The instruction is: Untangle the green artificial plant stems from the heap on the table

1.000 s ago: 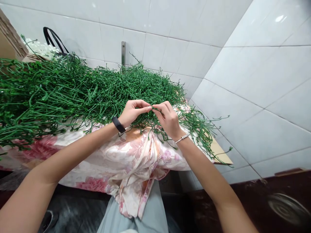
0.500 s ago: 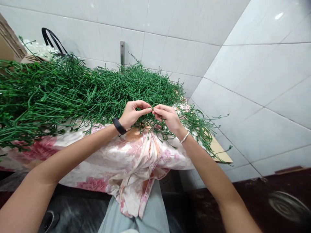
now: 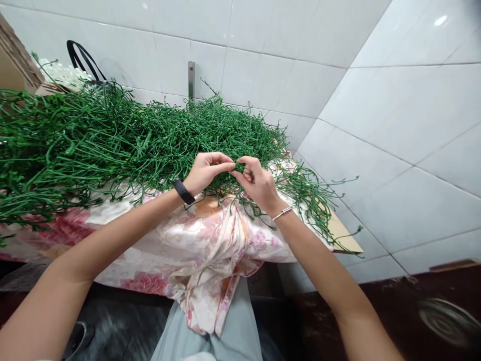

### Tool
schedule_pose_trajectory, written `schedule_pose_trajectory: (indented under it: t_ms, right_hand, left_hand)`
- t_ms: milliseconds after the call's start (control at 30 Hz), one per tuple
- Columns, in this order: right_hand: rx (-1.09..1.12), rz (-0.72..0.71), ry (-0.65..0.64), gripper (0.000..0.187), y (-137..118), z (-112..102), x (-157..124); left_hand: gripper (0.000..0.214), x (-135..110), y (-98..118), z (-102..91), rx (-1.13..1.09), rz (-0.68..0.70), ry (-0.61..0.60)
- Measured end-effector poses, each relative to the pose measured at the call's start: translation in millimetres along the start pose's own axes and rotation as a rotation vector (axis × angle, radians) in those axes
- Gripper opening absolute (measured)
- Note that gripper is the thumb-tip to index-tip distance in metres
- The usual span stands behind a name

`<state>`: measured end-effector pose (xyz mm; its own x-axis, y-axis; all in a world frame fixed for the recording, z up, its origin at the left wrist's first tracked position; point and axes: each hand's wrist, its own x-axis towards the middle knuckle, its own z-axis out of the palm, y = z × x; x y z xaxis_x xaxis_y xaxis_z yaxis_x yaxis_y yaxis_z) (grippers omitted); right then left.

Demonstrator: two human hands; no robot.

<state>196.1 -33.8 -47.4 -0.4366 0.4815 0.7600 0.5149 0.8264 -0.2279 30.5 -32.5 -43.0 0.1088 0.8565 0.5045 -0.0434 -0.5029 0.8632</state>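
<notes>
Left hand: (image 3: 206, 173) reaches in from lower left, back of hand up, fingers curled and aimed right; thumb and forefinger tips brought together.
Left grip: narrow pinch; cannot tell whether a stem sits between the tips, too small to read.
Right hand: (image 3: 263, 186) set opposite, angled up and left, forefinger bent in an arch over the thumb, other fingers tucked toward the palm.
Right grip: small gap between forefinger and thumb tips, nothing clearly held; thumb tip at or just beside the left fingertips.
Forearms: slant inward from both lower corners, hands meeting near mid-view.
Wrists: dark band (image 3: 183, 191) on the left, thin pale bracelet (image 3: 281, 213) on the right.
Green stems: (image 3: 150, 138) long tangled heap behind the hands, running from the left edge toward the wall corner; looser clump (image 3: 306, 193) right of the right hand.
Cloth: (image 3: 158, 245) floral, under the heap, bunched and hanging in front.
Board: (image 3: 342, 235) pale corner showing beyond the cloth, right.
Back left: white flowers (image 3: 67, 75) beside the heap.
</notes>
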Motion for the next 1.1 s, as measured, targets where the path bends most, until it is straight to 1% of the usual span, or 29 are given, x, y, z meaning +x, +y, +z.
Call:
schedule_pose_trajectory:
  t_ms: [67,133,233,300,400,500,567,600,633,700,800,867,933,1000,1033,1100]
  right_hand:
    - [-0.095,-0.07,0.029,0.017,1.7,-1.6,0.5]
    - [-0.145,-0.112,0.048,0.014,2.2,-3.8,1.6]
    - [-0.103,-0.091,0.09,0.012,-0.5,-6.0,3.1]
    - [-0.025,-0.023,0.107,0.012,-3.1,-6.0,3.9]
    - [0.138,0.158,0.069,0.018,-4.2,-4.8,5.4]
    - [0.408,0.358,-0.075,0.025,-1.1,-3.7,7.2]
    - [0.565,0.438,-0.17,0.027,1.1,-3.4,8.0]
    - [0.599,0.451,-0.188,0.028,1.8,-3.4,8.2]
    - [0.597,0.445,-0.183,0.027,2.1,-3.3,8.1]
    - [0.518,0.385,-0.147,0.024,1.8,-3.0,7.3]
    - [0.298,0.229,-0.095,0.019,1.3,-2.4,5.2]
    - [0.133,0.114,-0.067,0.015,1.5,-2.3,4.1]
    - [0.038,0.041,-0.064,0.015,1.3,-2.7,3.5]
    - [0.072,0.059,-0.082,0.018,0.0,-3.2,3.6]
    - [0.136,0.105,-0.094,0.02,-1.0,-3.5,3.8]
    - [0.334,0.242,-0.128,0.023,-3.1,-4.0,4.7]
  left_hand:
    - [0.018,0.2,1.8,-0.5,-0.011,0.002,-0.025]
    - [0.017,0.2,3.0,-0.9,-0.013,-0.007,-0.074]
    - [0.016,-0.4,3.4,-0.4,-0.019,-0.023,-0.169]
    - [0.016,-0.8,2.8,0.3,-0.019,-0.02,-0.198]
    - [0.016,-1.0,0.9,1.0,0.007,-0.003,-0.22]
    - [0.016,-0.9,-1.3,1.3,0.058,0.033,-0.235]
    - [0.015,-0.8,-2.1,1.3,0.077,0.042,-0.226]
    - [0.015,-0.8,-2.2,1.2,0.073,0.035,-0.221]
    - [0.015,-0.6,-2.0,1.1,0.062,0.023,-0.212]
    - [0.015,0.0,-1.3,0.4,0.038,0.007,-0.185]
    - [0.016,1.3,-0.1,-1.2,0.031,0.011,-0.155]
    - [0.016,1.8,0.1,-2.0,0.035,0.012,-0.158]
    - [0.016,1.9,0.0,-2.3,0.047,0.016,-0.161]
    - [0.015,1.6,-0.2,-2.4,0.071,0.029,-0.157]
    - [0.015,1.4,-0.1,-2.3,0.084,0.038,-0.157]
    - [0.014,0.8,0.4,-2.2,0.115,0.062,-0.159]
